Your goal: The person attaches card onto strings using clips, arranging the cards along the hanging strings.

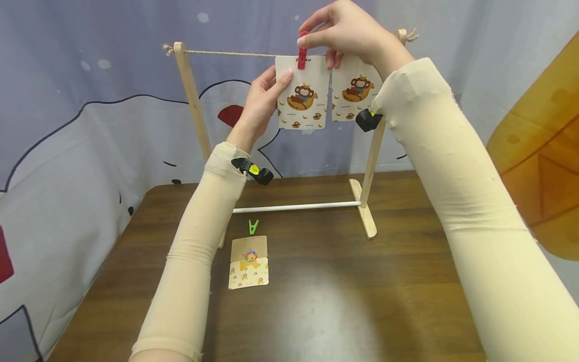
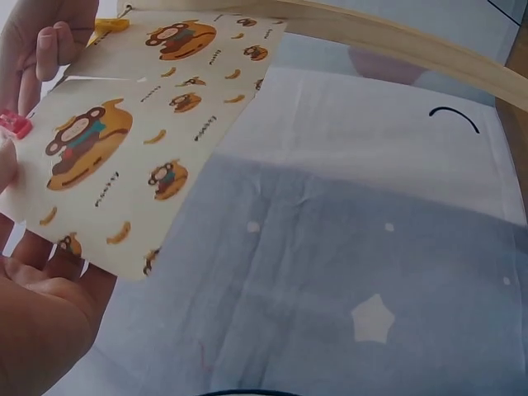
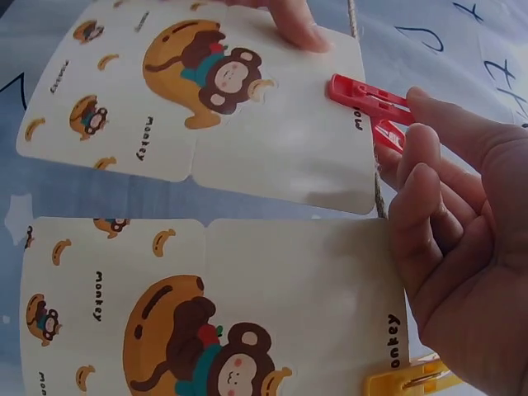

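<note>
At the top centre of the head view, the right hand (image 1: 348, 32) pinches a red clothespin (image 1: 302, 50) onto the string (image 1: 230, 53), at the upper edge of a monkey card (image 1: 302, 93). The left hand (image 1: 262, 103) grips that card's left edge. A second monkey card (image 1: 355, 93) hangs just beside it, with a yellow clothespin (image 3: 408, 378) on it. On the counter (image 1: 362, 291), lower left of centre, lie a lion card (image 1: 249, 261) and a green clothespin (image 1: 253, 227)
</note>
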{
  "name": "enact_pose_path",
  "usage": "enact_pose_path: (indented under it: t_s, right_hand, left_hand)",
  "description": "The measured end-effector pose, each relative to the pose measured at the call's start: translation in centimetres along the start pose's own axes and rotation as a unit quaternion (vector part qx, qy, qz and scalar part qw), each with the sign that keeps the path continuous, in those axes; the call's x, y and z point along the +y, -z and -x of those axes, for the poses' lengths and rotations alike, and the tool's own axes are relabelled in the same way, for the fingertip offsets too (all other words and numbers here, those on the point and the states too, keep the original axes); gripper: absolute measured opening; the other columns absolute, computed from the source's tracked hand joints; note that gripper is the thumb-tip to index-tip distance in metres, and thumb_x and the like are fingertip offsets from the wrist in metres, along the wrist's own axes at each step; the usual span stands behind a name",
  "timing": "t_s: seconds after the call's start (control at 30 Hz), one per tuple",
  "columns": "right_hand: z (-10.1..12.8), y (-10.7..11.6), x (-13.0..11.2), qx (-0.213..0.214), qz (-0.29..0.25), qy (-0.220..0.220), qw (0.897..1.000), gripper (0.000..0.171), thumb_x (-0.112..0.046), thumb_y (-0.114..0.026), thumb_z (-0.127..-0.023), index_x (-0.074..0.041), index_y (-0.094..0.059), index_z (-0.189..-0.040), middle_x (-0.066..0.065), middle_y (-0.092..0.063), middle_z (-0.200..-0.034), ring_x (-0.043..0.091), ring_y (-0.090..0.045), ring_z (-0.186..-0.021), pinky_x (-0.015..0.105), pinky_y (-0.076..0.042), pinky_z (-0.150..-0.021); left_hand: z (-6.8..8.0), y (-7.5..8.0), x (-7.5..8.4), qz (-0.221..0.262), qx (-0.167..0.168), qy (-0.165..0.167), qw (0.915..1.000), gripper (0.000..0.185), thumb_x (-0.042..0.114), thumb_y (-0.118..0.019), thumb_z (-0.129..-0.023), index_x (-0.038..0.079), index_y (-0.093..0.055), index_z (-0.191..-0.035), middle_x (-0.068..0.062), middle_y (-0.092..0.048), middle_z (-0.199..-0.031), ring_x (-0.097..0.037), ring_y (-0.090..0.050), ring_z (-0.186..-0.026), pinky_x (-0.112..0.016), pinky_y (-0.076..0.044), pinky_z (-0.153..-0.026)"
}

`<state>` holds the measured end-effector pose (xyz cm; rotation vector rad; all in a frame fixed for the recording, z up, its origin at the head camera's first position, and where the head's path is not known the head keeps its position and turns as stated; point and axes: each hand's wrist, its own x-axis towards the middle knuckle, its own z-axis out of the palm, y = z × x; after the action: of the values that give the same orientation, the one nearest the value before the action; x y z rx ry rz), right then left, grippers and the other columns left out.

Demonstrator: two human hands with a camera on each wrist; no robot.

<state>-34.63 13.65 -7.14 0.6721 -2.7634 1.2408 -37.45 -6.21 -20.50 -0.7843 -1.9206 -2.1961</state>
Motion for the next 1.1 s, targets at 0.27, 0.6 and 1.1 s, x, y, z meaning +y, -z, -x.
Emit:
enact_pose_path:
  t_s: [0.27, 0.6, 1.1]
  right_hand:
    - [-0.2, -0.4, -0.1, -0.009, -0.007, -0.017, 1.0, 0.055, -0.036, -0.074, -0.092, -0.012, -0.059, -0.14, 0.004, -0.07, -0.117, 0.013, -0.061, -0.049, 0.024, -0.052, -0.052]
    - [-0.4, -0.6, 0.3, -0.01, -0.001, 0.009, 1.0, 0.058, -0.037, -0.072, -0.094, -0.01, -0.056, -0.143, 0.002, -0.071, -0.113, 0.014, -0.063, -0.053, 0.023, -0.054, -0.055]
    - [0.3, 0.1, 1.0, 0.004, -0.012, 0.018, 1.0, 0.064, -0.036, -0.077, -0.09, -0.02, -0.051, -0.147, 0.007, -0.068, -0.115, 0.019, -0.067, -0.056, 0.027, -0.055, -0.054]
  left_hand:
    - [0.6, 1.1, -0.4, -0.009, -0.007, 0.011, 0.9999, 0.03, 0.024, -0.064, -0.101, 0.012, -0.062, -0.129, -0.013, -0.068, -0.117, -0.026, -0.065, -0.105, -0.038, -0.05, -0.092]
    - [1.6, 1.8, -1.3, -0.033, -0.043, 0.029, 0.9981, 0.04, 0.019, -0.073, -0.094, 0.012, -0.061, -0.132, -0.01, -0.069, -0.119, -0.024, -0.065, -0.109, -0.037, -0.051, -0.092]
    - [1.9, 1.9, -2.2, -0.076, -0.041, 0.044, 0.9953, 0.044, 0.019, -0.076, -0.091, 0.013, -0.06, -0.132, -0.009, -0.067, -0.124, -0.023, -0.065, -0.11, -0.041, -0.049, -0.094]
